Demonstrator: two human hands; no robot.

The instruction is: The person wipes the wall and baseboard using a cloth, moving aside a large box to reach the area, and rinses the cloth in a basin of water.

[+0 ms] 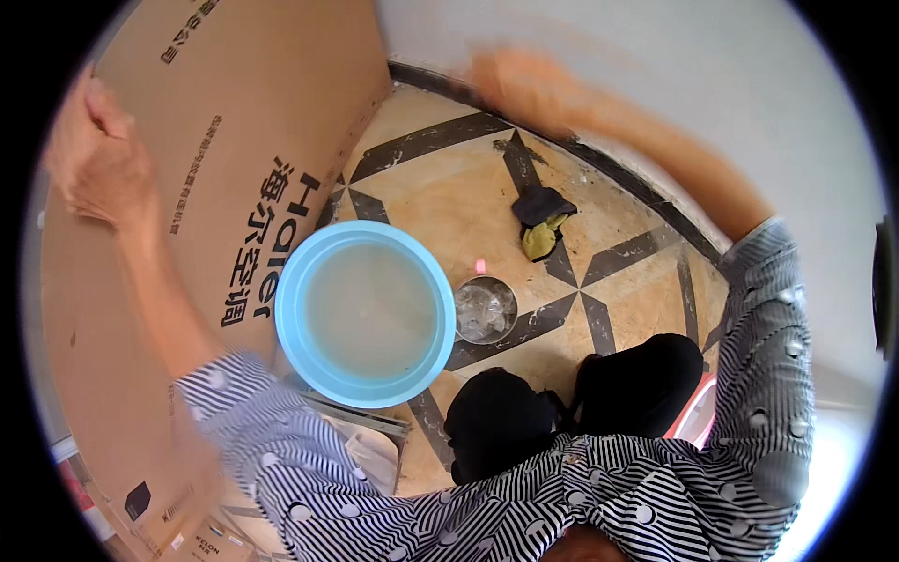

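Note:
My left hand is at the outer edge of a large brown Haier cardboard box, its fingers curled over that edge. My right hand is stretched out against the white wall, just above the dark skirting. Motion blurs it, and whether anything is in its fingers cannot be made out. Below, between my arms, a light blue plastic basin holds cloudy water. Touching its right side is a round metal pot with a pink handle and crumpled clear plastic inside.
A black and yellow-green cloth lies on the tiled floor, with dirt scattered along the wall. My black-clad knees are near the pot. Part of a red-rimmed container shows beside my right leg. A smaller carton sits at lower left.

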